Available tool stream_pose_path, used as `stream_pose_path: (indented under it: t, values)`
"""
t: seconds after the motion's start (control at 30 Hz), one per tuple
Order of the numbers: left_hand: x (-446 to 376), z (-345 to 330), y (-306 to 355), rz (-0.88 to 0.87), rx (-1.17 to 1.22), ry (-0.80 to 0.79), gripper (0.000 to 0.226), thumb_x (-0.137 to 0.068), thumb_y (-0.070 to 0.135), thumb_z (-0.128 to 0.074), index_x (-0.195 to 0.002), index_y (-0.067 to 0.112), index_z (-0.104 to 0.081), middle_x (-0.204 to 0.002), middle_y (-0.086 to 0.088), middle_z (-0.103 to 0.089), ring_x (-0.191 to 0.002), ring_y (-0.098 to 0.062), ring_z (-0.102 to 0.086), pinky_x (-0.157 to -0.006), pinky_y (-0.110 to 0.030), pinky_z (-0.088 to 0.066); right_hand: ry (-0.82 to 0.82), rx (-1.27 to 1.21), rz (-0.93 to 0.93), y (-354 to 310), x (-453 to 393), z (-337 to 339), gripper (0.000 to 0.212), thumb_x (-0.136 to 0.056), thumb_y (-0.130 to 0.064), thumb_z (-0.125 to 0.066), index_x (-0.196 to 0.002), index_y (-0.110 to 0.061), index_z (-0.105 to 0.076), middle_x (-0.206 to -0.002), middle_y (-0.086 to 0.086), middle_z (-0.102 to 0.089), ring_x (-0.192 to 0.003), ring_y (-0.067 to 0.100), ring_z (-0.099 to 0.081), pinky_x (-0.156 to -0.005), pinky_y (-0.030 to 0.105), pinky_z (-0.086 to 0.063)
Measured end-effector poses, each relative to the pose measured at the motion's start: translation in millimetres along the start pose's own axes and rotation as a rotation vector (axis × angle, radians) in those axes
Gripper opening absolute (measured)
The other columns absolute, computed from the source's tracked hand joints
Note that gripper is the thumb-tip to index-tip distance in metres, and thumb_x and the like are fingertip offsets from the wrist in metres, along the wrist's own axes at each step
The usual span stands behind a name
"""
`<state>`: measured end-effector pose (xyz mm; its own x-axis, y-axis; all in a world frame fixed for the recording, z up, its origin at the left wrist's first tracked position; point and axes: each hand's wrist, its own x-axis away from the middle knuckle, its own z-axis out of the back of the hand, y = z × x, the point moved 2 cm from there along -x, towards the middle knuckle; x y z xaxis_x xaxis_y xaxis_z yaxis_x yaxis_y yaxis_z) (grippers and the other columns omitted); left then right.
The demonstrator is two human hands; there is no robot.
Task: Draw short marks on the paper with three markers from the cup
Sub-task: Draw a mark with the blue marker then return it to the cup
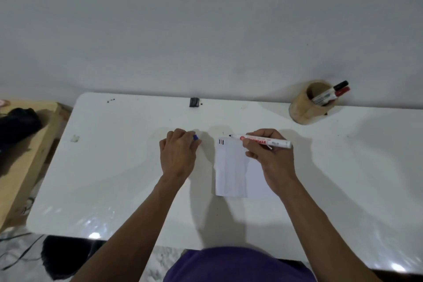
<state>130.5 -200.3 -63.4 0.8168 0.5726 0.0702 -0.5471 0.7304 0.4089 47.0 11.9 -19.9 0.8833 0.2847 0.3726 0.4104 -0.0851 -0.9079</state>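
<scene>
A white sheet of paper (231,167) lies on the white table (114,167), with two short dark marks (221,142) at its top left corner. My right hand (267,155) holds an uncapped white marker (261,140) level, its dark tip pointing left just above the paper's top edge. My left hand (177,153) rests left of the paper, closed on a small blue cap (196,137) that peeks out between the fingers. At the back right, the tan cup (306,107) holds a black-capped marker (332,91) and a red-capped marker (338,94).
A small black object (194,102) sits at the table's far edge by the wall. A wooden bench (27,144) with a dark bag (18,123) stands to the left. Cables lie on the floor at lower left.
</scene>
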Motion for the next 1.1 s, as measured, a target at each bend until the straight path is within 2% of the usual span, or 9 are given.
stream_pose_path:
  t: [0.13,0.2,0.27,0.33,0.4,0.47,0.63,0.9,1.1]
  values:
    - [1,1,-3,0.049,0.122,-0.020,0.018,-0.095,0.026,-0.065,-0.102,0.015,-0.076,-0.105,-0.006,-0.067,-0.104,-0.029,-0.059,-0.094,-0.040,-0.042,0.038,0.010,-0.006,-1,12,-1,0.017,-0.081,0.005,-0.081,-0.084,-0.008,-0.070,-0.092,0.014,-0.077,-0.080,0.022,-0.071,-0.069,0.030,-0.058]
    - [6,12,4,0.177,0.390,-0.007,0.014,-0.092,0.028,-0.069,-0.097,0.020,-0.078,-0.106,-0.001,-0.068,-0.099,-0.019,-0.063,-0.086,-0.030,-0.048,0.039,-0.001,-0.002,-6,17,-5,0.012,-0.083,0.003,-0.079,-0.088,-0.006,-0.073,-0.092,0.015,-0.078,-0.082,0.023,-0.072,-0.069,0.029,-0.059]
    - [18,29,17,0.377,0.788,-0.044,0.010,-0.092,0.029,-0.070,-0.090,0.024,-0.079,-0.101,0.004,-0.070,-0.087,-0.009,-0.063,-0.078,-0.023,-0.046,0.038,-0.005,0.034,-13,25,-12,0.005,-0.088,-0.001,-0.076,-0.091,-0.004,-0.073,-0.089,0.013,-0.079,-0.081,0.022,-0.075,-0.066,0.027,-0.059]
    - [30,46,28,0.535,1.143,-0.129,0.012,-0.093,0.028,-0.069,-0.089,0.022,-0.079,-0.093,0.004,-0.070,-0.086,-0.013,-0.060,-0.083,-0.030,-0.047,0.038,0.027,0.092,-21,33,-24,0.001,-0.091,-0.005,-0.073,-0.091,-0.005,-0.073,-0.082,0.009,-0.079,-0.078,0.021,-0.077,-0.063,0.026,-0.058]
    - [41,57,31,0.602,1.329,-0.187,0.016,-0.094,0.028,-0.066,-0.091,0.019,-0.079,-0.095,0.001,-0.070,-0.090,-0.017,-0.059,-0.089,-0.038,-0.048,0.026,0.049,0.148,-26,42,-36,0.002,-0.092,-0.006,-0.073,-0.089,-0.007,-0.073,-0.081,0.009,-0.079,-0.076,0.023,-0.077,-0.061,0.025,-0.058]
    - [51,64,30,0.638,1.452,-0.218,0.018,-0.095,0.028,-0.064,-0.096,0.016,-0.078,-0.100,0.001,-0.071,-0.091,-0.018,-0.058,-0.090,-0.039,-0.047,0.011,0.056,0.186,-29,50,-48,0.002,-0.091,-0.007,-0.073,-0.090,-0.005,-0.073,-0.084,0.013,-0.078,-0.076,0.024,-0.077,-0.061,0.026,-0.058]
    - [68,72,17,0.662,1.531,-0.278,0.021,-0.092,0.032,-0.066,-0.094,0.018,-0.080,-0.101,0.003,-0.072,-0.090,-0.017,-0.058,-0.088,-0.038,-0.048,0.006,0.086,0.223,-24,68,-68,0.007,-0.090,-0.008,-0.074,-0.092,-0.002,-0.073,-0.085,0.014,-0.078,-0.075,0.023,-0.077,-0.061,0.026,-0.059]
    - [83,84,6,0.570,1.475,-0.333,0.019,-0.090,0.033,-0.067,-0.090,0.020,-0.082,-0.095,0.003,-0.067,-0.090,-0.017,-0.055,-0.089,-0.037,-0.046,0.030,0.146,0.261,-10,91,-85,0.005,-0.087,-0.009,-0.077,-0.089,-0.007,-0.073,-0.083,0.008,-0.078,-0.077,0.025,-0.077,-0.061,0.029,-0.061]
    - [86,81,13,0.523,1.479,-0.429,0.018,-0.092,0.028,-0.067,-0.085,0.022,-0.082,-0.095,0.001,-0.068,-0.094,-0.019,-0.056,-0.087,-0.038,-0.049,0.129,0.057,0.239,-6,103,-83,0.010,-0.087,-0.007,-0.077,-0.094,-0.001,-0.074,-0.084,0.012,-0.079,-0.075,0.023,-0.077,-0.062,0.028,-0.060]
